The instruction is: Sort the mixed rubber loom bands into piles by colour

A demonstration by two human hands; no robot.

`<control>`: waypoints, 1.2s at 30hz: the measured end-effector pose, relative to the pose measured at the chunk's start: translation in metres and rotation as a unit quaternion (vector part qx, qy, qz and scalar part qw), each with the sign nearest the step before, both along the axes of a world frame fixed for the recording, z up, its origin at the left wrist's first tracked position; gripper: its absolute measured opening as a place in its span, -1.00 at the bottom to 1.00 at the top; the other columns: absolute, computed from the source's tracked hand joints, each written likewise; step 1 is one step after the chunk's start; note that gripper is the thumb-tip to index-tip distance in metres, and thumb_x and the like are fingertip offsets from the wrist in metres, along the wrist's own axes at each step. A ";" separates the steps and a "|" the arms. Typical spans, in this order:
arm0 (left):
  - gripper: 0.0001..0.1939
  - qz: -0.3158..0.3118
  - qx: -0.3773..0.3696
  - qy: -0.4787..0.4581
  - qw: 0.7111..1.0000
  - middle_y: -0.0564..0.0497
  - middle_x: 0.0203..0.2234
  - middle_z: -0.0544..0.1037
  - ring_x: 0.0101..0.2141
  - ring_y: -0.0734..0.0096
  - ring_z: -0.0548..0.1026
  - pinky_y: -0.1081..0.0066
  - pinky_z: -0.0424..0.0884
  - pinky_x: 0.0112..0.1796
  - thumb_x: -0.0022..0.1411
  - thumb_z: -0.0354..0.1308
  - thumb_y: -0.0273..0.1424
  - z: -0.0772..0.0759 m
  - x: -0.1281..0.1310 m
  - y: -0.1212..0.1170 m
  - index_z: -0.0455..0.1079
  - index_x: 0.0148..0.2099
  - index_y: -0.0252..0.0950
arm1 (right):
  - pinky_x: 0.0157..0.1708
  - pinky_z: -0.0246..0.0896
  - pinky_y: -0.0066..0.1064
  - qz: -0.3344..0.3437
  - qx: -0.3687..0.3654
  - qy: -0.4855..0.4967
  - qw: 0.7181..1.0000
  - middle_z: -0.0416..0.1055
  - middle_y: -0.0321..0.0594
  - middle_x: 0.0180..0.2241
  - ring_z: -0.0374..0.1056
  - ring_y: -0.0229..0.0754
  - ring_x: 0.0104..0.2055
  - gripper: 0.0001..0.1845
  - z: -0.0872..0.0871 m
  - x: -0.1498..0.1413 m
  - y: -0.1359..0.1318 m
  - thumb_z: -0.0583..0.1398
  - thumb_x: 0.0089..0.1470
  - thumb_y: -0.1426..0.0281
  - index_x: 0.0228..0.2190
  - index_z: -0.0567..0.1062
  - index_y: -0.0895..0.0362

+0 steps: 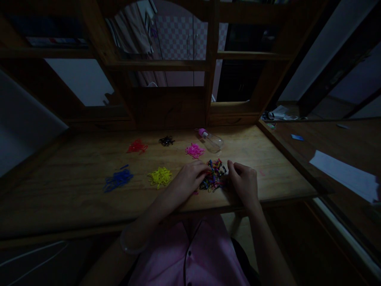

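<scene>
A mixed-colour pile of small rubber bands [212,176] lies near the table's front edge, between my two hands. My left hand [192,174] rests at the pile's left side, its fingers bent together and touching the bands; its fingertips are partly hidden. On the right side, my right hand [244,180] is closed in a pinch close to the bands, and whatever it holds is too small to tell. Sorted heaps lie to the left: yellow bands [160,177], blue bands [118,179], red bands [137,146], black bands [166,140] and pink bands [195,150].
Behind the mixed pile, a clear bottle [212,142] with a pink cap lies on its side. A wooden shelf frame [169,107] rises along the wooden table's [74,159] back edge. To the right, white paper [345,174] lies on another brown surface.
</scene>
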State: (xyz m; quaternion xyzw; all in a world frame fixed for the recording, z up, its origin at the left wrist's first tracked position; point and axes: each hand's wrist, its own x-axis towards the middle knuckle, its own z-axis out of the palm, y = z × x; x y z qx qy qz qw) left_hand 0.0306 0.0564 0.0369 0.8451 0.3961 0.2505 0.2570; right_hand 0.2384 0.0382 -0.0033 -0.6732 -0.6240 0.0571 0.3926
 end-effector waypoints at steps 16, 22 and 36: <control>-0.89 0.130 -0.093 0.013 0.987 -0.02 -0.43 0.60 -0.37 0.31 0.53 0.43 0.34 -0.37 0.16 0.18 -0.39 0.003 -0.041 0.019 0.52 -0.31 -0.29 | -0.50 -0.13 -0.40 -0.004 -0.001 0.003 1.000 0.21 -0.31 -0.70 0.14 -0.31 -0.59 -0.46 -0.001 0.000 -0.001 0.06 0.27 0.17 -0.69 0.28 0.15; -0.88 0.083 -0.048 0.024 0.995 -0.03 -0.37 0.59 -0.30 0.30 0.51 0.38 0.34 -0.27 0.19 0.15 -0.46 -0.006 -0.030 0.023 0.53 -0.31 -0.28 | -0.51 -0.11 -0.40 -0.001 0.005 -0.001 1.000 0.26 -0.28 -0.70 0.15 -0.30 -0.60 -0.46 0.000 0.000 -0.001 0.05 0.27 0.16 -0.68 0.31 0.15; -0.95 0.093 0.005 0.054 0.994 -0.04 -0.38 0.54 -0.31 0.28 0.46 0.34 0.31 -0.25 0.17 0.23 -0.44 -0.015 -0.024 0.023 0.48 -0.35 -0.30 | -0.52 -0.12 -0.41 -0.001 -0.001 0.001 1.000 0.26 -0.28 -0.69 0.14 -0.30 -0.60 -0.45 -0.001 0.000 -0.001 0.05 0.27 0.16 -0.68 0.33 0.15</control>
